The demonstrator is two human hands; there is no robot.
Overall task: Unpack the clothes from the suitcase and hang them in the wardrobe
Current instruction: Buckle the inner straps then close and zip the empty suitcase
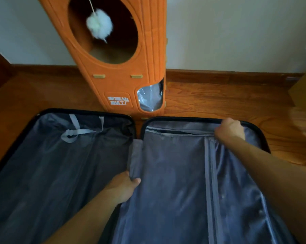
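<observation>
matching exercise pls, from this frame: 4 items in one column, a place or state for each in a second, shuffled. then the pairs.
Column A
1. left hand
2. right hand
3. white pompom
4. grey straps

Column B
a. hangs on a string in the oval opening of the orange cat house
b. grips the divider panel near the top rim of the right half of the suitcase
c. lie loose in the left half, near its top end
d. pinches the divider's edge at the hinge between the halves

Pairs: 1-d, 2-b, 3-a, 4-c
</observation>
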